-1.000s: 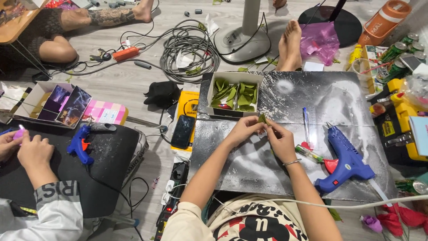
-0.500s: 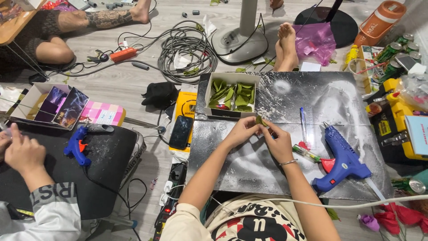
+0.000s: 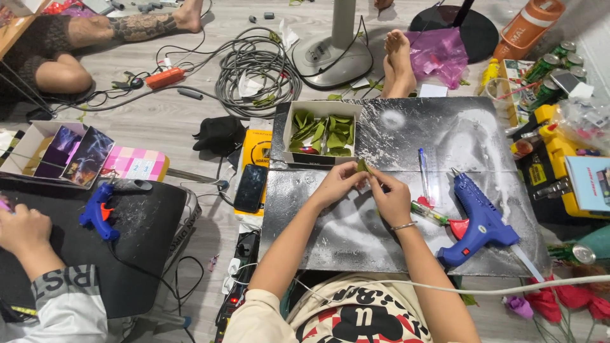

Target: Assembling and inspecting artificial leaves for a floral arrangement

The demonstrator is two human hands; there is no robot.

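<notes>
My fingers (image 3: 356, 173) pinch a small green leaf (image 3: 362, 166), left hand (image 3: 338, 184) and right hand (image 3: 392, 198) both closed on it, above the dark board (image 3: 356, 235), just below the box of leaves (image 3: 321, 132); blue glue gun (image 3: 478, 219) lies right.

dark phone (image 3: 251, 188) — floor, green cans (image 3: 551, 63) — right

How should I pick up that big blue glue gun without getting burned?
Grip the blue glue gun by its handle, the thick end pointing down toward the person, coming from the near side. It lies flat on the grey board, with its nozzle aimed up and away to the left, so that tip is likely the hot end to avoid.
</notes>
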